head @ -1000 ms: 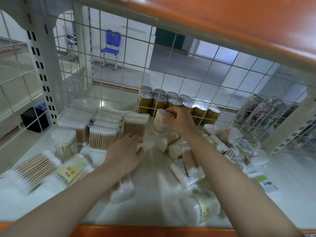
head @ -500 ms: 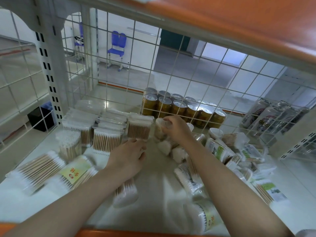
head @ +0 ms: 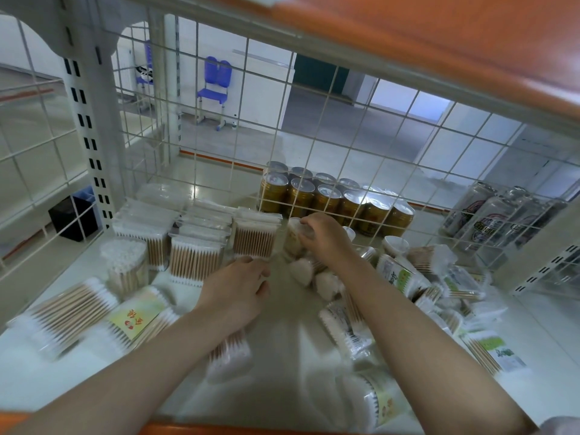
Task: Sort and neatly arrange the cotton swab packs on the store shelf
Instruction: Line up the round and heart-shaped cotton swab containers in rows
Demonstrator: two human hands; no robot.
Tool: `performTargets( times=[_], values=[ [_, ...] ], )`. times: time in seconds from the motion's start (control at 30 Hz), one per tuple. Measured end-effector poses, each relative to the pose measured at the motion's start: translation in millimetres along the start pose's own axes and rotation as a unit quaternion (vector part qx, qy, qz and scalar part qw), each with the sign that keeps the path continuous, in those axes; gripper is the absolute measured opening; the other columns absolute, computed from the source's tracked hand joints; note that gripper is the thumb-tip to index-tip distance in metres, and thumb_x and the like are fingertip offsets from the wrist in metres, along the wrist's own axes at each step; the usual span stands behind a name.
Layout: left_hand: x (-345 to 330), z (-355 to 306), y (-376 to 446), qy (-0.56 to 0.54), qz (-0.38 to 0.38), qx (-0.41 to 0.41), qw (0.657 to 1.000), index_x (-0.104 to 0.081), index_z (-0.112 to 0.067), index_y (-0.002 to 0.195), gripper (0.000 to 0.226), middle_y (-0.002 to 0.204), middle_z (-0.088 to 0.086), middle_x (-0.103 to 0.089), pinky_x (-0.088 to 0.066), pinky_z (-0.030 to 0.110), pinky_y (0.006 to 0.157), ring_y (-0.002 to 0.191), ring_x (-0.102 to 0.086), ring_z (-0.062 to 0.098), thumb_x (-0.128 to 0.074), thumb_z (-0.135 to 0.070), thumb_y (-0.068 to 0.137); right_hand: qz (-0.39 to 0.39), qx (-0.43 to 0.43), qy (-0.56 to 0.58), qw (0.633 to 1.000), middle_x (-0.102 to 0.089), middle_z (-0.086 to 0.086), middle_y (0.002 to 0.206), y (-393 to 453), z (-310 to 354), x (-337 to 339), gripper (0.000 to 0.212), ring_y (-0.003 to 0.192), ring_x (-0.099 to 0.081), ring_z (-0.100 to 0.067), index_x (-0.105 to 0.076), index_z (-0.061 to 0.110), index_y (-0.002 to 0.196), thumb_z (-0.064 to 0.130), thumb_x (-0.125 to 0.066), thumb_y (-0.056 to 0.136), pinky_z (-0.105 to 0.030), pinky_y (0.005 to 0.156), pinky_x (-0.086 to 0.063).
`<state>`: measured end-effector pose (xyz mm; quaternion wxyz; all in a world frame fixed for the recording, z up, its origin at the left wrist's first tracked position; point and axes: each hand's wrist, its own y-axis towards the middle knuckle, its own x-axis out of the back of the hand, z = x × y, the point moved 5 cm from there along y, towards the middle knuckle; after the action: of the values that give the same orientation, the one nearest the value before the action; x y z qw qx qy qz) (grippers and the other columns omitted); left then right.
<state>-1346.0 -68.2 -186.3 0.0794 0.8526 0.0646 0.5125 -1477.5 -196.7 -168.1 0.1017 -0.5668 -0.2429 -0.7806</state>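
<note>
My right hand grips a round tub of cotton swabs standing near the back of the white shelf. My left hand rests palm down on the shelf, fingertips touching the foot of an upright swab pack. Rows of upright rectangular swab packs stand at the back left. Flat packs lie at the front left. A jumbled pile of tubs and bags lies to the right.
A wire grid wall closes the back of the shelf. Gold cans and silver cans stand behind it. An orange shelf edge hangs overhead. A round swab jar stands at the left.
My right hand has set the round tub lower, beside the upright pack. My left hand has slid forward a little toward that pack's foot. The view shifted slightly.
</note>
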Motion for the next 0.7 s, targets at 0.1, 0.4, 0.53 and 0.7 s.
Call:
performTargets(
  times=[0.1,0.4,0.53,0.7],
  values=[
    [0,0,0,-0.002,0.000,-0.001,1.000,-0.055,-0.028,0.116,0.027,0.118,-0.013,-0.053,-0.045,0.025,0.086,0.108,-0.050,0.009,-0.044,-0.030,0.092,-0.011,0.000,-0.003,1.000,-0.056,-0.005,0.121,0,2,0,0.034,0.109,-0.052,-0.019,-0.055,0.011,0.122,0.025,-0.057,0.090,-0.033,0.092,-0.045],
    [0,-1,-1,0.008,0.002,-0.007,1.000,-0.054,-0.028,0.115,0.026,0.119,-0.012,-0.052,-0.042,0.023,0.084,0.110,-0.049,0.010,-0.043,-0.030,0.092,-0.008,-0.007,-0.004,1.000,-0.056,-0.006,0.121,-1,5,1,0.032,0.109,-0.052,-0.019,-0.057,0.011,0.120,0.021,-0.058,0.090,-0.035,0.093,-0.046],
    [0,-2,-3,0.011,-0.001,-0.006,1.000,-0.054,-0.028,0.113,0.024,0.118,-0.012,-0.053,-0.041,0.023,0.080,0.110,-0.049,0.010,-0.043,-0.030,0.092,-0.019,0.002,0.005,1.000,-0.055,-0.003,0.124,-6,7,6,0.034,0.114,-0.050,-0.018,-0.056,0.013,0.122,0.022,-0.059,0.089,-0.028,0.092,-0.041],
    [1,-1,-4,0.003,0.002,-0.005,1.000,-0.055,-0.028,0.113,0.024,0.118,-0.011,-0.054,-0.042,0.024,0.082,0.109,-0.051,0.012,-0.043,-0.029,0.092,-0.034,0.019,0.002,0.999,-0.058,-0.002,0.108,-18,8,16,0.022,0.099,-0.052,-0.015,-0.062,0.013,0.109,0.018,-0.057,0.088,-0.025,0.077,-0.042]
  ],
)
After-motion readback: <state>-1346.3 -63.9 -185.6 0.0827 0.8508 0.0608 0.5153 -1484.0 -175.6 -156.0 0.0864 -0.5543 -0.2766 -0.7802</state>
